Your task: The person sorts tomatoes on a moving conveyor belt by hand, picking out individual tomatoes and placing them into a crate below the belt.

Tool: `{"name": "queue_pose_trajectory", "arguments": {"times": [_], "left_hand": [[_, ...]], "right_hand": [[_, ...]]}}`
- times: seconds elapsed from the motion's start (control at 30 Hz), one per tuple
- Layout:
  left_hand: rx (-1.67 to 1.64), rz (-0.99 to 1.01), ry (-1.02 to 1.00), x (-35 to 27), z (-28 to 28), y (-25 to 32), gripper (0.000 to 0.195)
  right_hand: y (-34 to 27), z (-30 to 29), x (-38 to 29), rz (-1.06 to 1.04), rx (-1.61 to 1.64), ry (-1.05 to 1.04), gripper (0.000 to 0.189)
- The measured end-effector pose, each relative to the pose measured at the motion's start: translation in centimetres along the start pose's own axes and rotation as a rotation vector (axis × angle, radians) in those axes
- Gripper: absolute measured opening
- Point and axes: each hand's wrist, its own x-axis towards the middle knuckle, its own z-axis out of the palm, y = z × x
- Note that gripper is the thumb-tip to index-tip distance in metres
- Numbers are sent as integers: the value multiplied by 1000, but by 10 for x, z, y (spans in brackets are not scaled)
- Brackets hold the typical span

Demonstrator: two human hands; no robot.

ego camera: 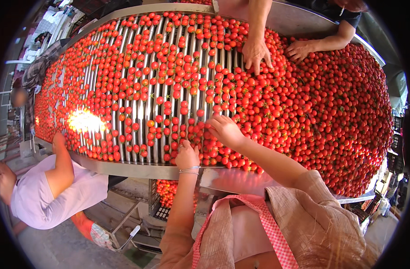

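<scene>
Small red tomatoes [178,90] lie in rows on a metal roller conveyor [153,141]. Near its front edge, my left hand [187,156] reaches down among the tomatoes, fingers curled, with bracelets on the wrist. Whether a tomato is in those fingers is hidden. A little farther right, my right hand [227,130] rests over tomatoes where the loose rows meet a dense pile [336,111]. Its fingers are bent and slightly blurred, and what lies under them cannot be seen. Most tomatoes are bright red, some orange, and several carry green calyxes.
Across the conveyor, a co-worker's hand [257,53] touches the tomatoes, and another hand [299,50] rests on the pile. Another person in a pale shirt [67,198] stands to my left. A metal rail [134,169] borders the rollers; below is a black crate [154,198] beside tomatoes.
</scene>
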Motion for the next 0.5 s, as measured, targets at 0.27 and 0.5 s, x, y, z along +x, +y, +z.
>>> {"name": "queue_pose_trajectory", "arguments": {"times": [0.27,0.5], "left_hand": [[-1746,-405,-23,10,-17,-47,23],[-2210,-577,104,20,-9,-81,22]], "right_hand": [[-5,17,39,195,-48,-170,29],[-37,58,76,-329,-93,-244,29]]}}
